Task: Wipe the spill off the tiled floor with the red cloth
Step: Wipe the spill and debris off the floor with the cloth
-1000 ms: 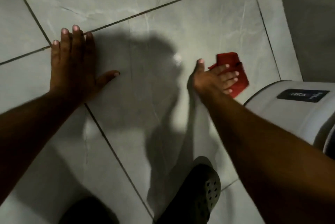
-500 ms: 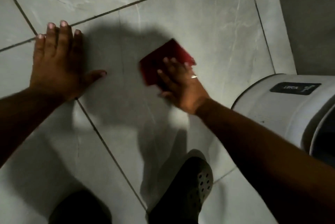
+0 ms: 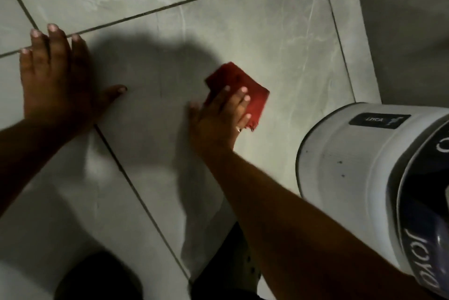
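Note:
The red cloth (image 3: 239, 84) lies folded flat on the grey tiled floor (image 3: 267, 32), near the middle of a large tile. My right hand (image 3: 220, 117) presses down on its near half, fingers spread over it, a ring on one finger. My left hand (image 3: 57, 78) rests flat on the floor at the left, fingers apart across a grout line, holding nothing. No spill shows clearly in the dim light and shadow.
A white appliance (image 3: 352, 154) with a dark label stands at the right, close to my right forearm. A dark perforated shoe (image 3: 233, 265) is at the bottom centre. A darker wall (image 3: 408, 20) rises at the upper right.
My right hand swept the cloth from the right to the left, then back to the right, toward the appliance. My left hand stayed planted on the floor.

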The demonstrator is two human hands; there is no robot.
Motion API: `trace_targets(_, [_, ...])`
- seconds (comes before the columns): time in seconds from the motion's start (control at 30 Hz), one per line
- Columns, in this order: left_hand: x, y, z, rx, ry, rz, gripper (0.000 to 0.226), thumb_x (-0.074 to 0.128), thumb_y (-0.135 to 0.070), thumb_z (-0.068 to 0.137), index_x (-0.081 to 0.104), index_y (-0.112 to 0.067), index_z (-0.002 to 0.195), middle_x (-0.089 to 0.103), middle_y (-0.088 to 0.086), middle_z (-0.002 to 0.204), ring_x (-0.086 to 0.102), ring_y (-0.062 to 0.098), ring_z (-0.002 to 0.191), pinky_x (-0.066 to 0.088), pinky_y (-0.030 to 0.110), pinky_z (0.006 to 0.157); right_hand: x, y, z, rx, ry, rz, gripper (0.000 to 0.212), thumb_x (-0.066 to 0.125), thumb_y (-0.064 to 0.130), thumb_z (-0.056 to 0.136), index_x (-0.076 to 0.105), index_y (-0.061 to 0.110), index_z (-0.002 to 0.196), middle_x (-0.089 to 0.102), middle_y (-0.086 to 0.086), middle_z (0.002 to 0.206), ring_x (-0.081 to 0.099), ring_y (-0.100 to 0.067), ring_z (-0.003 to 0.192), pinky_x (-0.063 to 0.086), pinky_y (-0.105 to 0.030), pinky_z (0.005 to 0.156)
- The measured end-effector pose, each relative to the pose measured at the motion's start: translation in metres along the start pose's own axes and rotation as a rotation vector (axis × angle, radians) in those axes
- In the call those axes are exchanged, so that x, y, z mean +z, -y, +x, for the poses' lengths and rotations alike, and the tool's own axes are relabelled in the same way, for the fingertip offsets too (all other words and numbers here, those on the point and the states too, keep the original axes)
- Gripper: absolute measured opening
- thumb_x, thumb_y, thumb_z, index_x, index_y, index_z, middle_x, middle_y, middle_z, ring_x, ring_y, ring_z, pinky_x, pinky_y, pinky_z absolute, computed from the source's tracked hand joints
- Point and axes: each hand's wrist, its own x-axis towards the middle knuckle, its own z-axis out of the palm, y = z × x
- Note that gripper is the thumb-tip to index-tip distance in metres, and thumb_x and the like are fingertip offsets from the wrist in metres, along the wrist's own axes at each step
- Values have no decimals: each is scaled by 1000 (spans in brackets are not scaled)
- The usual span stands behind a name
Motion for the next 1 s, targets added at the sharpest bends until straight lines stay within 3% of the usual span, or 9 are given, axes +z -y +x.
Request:
trace_targets(0.13, [-38, -14, -20, 96, -141, 18, 98, 41, -69, 84, 11, -8, 153, 13, 33, 158, 13, 56, 144, 10, 64, 118, -4, -46, -15, -609, 57, -171, 83, 35, 66, 88, 19, 13, 149, 14, -23, 158, 4, -40, 147, 7, -59, 116])
trace_targets(0.23, [-43, -22, -21, 131, -94, 76, 98, 45, -64, 85, 8, -4, 153, 8, 34, 159, 7, 55, 146, 7, 66, 117, -17, -90, 2, -767, 83, -236, 84, 42, 66, 87, 21, 15, 150, 15, -22, 158, 4, -37, 147, 12, -58, 117])
trace_targets(0.43, [-24, -24, -15, 128, -47, 168, 108, 27, -77, 80, 0, -3, 153, 5, 34, 157, 8, 57, 142, -3, 58, 117, -28, -127, 26, 25, 73, -59, 89, 31, 67, 89, -4, 13, 151, -8, -25, 159, -8, -40, 147, -1, -56, 118])
trace_targets(0.53, [-22, -31, -15, 125, -93, 188, 107, 23, -79, 80, 2, -4, 154, 8, 33, 158, 12, 55, 142, 7, 61, 116, -44, -101, 76, 337, -8, 100, 93, 29, 73, 84, 1, 14, 151, -6, -21, 161, -7, -37, 148, -2, -57, 117])
trace_targets(0.6, [-29, -35, -15, 102, -87, 182, 106, 22, -79, 81, 3, -3, 154, 9, 32, 159, 11, 55, 143, 11, 61, 115, -58, -82, 108, 359, -51, 144, 94, 25, 74, 79, 12, 13, 150, 5, -19, 161, 3, -37, 147, 1, -54, 118])
trace_targets(0.67, [-36, -38, -16, 86, -79, 171, 106, 22, -78, 81, 7, -3, 154, 10, 32, 159, 11, 54, 144, 12, 61, 115, -70, -59, 138, 290, -61, 168, 91, 26, 72, 78, 19, 16, 149, 11, -18, 160, 7, -37, 147, 5, -54, 118])
trace_targets(0.77, [-46, -38, -16, 79, -76, 174, 105, 25, -78, 81, 12, -3, 153, 12, 31, 159, 12, 53, 145, 12, 61, 115, -68, -6, 168, 167, 88, 117, 87, 24, 71, 85, 5, 19, 152, -9, -14, 162, -12, -33, 148, -7, -56, 116])
trace_targets(0.9, [-60, -35, -9, 76, -92, 154, 106, 36, -77, 76, 15, -7, 152, 15, 29, 159, 13, 51, 147, 13, 61, 116, -55, 50, 145, -424, 133, -45, 79, 34, 61, 89, 11, 18, 151, -3, -16, 162, -3, -36, 149, 1, -61, 115])
trace_targets(1.0, [-68, -35, -9, 30, -92, 133, 108, 31, -82, 76, 12, -10, 153, 12, 28, 161, 9, 48, 149, -5, 50, 120, -52, 19, 100, -792, 151, -197, 73, 39, 54, 92, 18, 18, 151, 8, -15, 162, 6, -35, 149, 13, -60, 115])
